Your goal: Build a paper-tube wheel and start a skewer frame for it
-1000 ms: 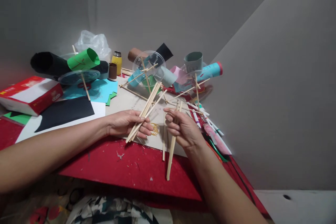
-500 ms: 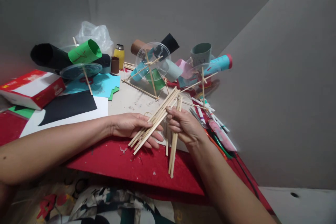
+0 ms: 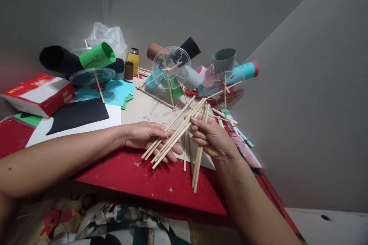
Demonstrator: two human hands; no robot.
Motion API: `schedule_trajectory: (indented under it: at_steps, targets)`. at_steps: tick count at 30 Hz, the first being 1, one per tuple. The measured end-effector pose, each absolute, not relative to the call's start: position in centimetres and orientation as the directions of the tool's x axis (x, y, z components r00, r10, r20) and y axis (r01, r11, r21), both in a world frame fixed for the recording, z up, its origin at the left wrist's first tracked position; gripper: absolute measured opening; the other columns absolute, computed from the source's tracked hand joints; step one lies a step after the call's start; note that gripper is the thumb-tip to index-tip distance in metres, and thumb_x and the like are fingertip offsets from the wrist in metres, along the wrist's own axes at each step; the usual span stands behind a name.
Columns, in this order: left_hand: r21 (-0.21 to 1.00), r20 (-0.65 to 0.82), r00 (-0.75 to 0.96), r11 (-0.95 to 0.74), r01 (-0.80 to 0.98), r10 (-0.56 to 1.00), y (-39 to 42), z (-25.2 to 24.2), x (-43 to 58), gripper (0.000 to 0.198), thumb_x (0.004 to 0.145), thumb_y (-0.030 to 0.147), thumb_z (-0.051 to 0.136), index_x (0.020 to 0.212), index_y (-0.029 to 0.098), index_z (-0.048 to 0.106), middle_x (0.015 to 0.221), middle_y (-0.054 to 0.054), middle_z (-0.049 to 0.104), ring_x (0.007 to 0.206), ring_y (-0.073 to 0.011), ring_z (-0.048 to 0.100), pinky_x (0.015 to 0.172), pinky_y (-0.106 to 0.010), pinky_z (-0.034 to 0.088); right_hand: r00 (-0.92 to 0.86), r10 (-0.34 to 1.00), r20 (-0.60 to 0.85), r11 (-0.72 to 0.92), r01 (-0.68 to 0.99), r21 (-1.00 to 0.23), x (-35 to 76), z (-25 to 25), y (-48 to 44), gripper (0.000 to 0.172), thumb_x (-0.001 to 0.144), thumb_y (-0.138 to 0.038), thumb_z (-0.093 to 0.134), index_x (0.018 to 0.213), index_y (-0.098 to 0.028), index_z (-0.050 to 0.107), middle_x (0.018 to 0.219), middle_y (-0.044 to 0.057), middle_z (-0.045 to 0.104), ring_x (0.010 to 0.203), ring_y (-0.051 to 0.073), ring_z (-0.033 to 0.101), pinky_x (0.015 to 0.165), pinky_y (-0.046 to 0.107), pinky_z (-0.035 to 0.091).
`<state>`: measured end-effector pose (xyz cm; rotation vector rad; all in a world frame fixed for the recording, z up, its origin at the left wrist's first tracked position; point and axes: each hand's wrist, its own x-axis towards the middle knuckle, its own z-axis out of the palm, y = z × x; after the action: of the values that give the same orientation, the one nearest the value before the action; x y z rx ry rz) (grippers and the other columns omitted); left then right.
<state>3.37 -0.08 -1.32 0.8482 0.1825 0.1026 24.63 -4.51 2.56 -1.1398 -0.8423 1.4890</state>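
Several thin wooden sticks (image 3: 172, 136) lie slanted across my left hand (image 3: 149, 138), its thumb on top of them and its other fingers stretched out underneath. My right hand (image 3: 211, 138) is closed round a second group of sticks (image 3: 197, 168) that points down over the table's front edge area. Its thumb and fingertip also touch the upper part of the slanted sticks. Behind the hands stands a stick frame (image 3: 156, 97) bearing clear round discs (image 3: 184, 59) with coloured paper tubes around them.
A red and white box (image 3: 40, 93), black paper (image 3: 80, 115) and a disc piece with a green tube (image 3: 97, 55) are at the left. A yellow bottle (image 3: 133, 61) stands behind. Another tube piece (image 3: 224, 61) and markers (image 3: 243, 134) are at the right of the red table (image 3: 123, 172).
The sticks across my left hand have spread apart, with a gap between two groups. My right hand has shifted slightly right with its sticks. The view has also moved a little.
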Motion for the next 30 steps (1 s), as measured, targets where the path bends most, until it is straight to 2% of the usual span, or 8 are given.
schedule_trajectory:
  at_steps: [10, 17, 22, 27, 30]
  targets:
    - [0.781, -0.129, 0.978, 0.625, -0.002, 0.164, 0.0, -1.4, 3.4, 0.033, 0.087, 0.038, 0.063, 0.109, 0.013, 0.060, 0.101, -0.011, 0.073, 0.089, -0.0237, 0.071, 0.073, -0.035, 0.056, 0.002, 0.973, -0.233, -0.222, -0.291, -0.931, 24.8, 2.7, -4.4, 0.040, 0.054, -0.028, 0.089, 0.064, -0.014, 0.053, 0.050, -0.007, 0.050, 0.033, -0.003, 0.022, 0.028, 0.006, 0.017]
    - [0.786, -0.119, 0.973, 0.618, -0.028, 0.196, 0.5, -1.7, 3.5, 0.032, 0.085, 0.035, 0.062, 0.107, 0.012, 0.057, 0.100, -0.014, 0.072, 0.084, -0.0233, 0.072, 0.079, -0.041, 0.055, 0.088, 0.975, -0.203, -0.172, -0.278, -0.945, 26.6, 3.4, -4.0, 0.044, 0.051, -0.028, 0.091, 0.064, -0.015, 0.051, 0.049, -0.007, 0.051, 0.032, -0.002, 0.026, 0.028, 0.006, 0.019]
    - [0.791, -0.150, 0.965, 0.612, -0.014, 0.215, 0.3, -2.0, 3.6, 0.027, 0.086, 0.035, 0.062, 0.102, 0.013, 0.057, 0.100, -0.014, 0.071, 0.083, -0.0234, 0.071, 0.082, -0.043, 0.054, 0.068, 0.968, -0.243, -0.217, -0.270, -0.938, 25.9, 3.0, -3.9, 0.047, 0.046, -0.028, 0.092, 0.063, -0.015, 0.051, 0.048, -0.007, 0.050, 0.032, -0.003, 0.025, 0.028, 0.006, 0.018]
    - [0.782, -0.174, 0.956, 0.624, -0.012, 0.236, -0.4, -2.5, 3.9, 0.036, 0.086, 0.037, 0.062, 0.112, 0.012, 0.057, 0.096, -0.013, 0.072, 0.082, -0.0226, 0.071, 0.077, -0.040, 0.055, 0.030, 0.964, -0.265, -0.250, -0.242, -0.937, 24.6, 2.2, -3.9, 0.042, 0.049, -0.031, 0.091, 0.065, -0.013, 0.057, 0.050, -0.006, 0.051, 0.033, -0.003, 0.026, 0.029, 0.008, 0.017]
    - [0.800, -0.192, 0.934, 0.599, -0.028, 0.300, -0.8, -2.2, 4.0, 0.035, 0.086, 0.034, 0.064, 0.113, 0.013, 0.057, 0.087, -0.010, 0.072, 0.071, -0.0177, 0.070, 0.067, -0.034, 0.056, 0.031, 0.964, -0.266, -0.252, -0.228, -0.940, 24.4, 2.0, -3.9, 0.041, 0.049, -0.033, 0.091, 0.072, -0.012, 0.063, 0.052, -0.006, 0.051, 0.034, -0.003, 0.027, 0.030, 0.008, 0.016]
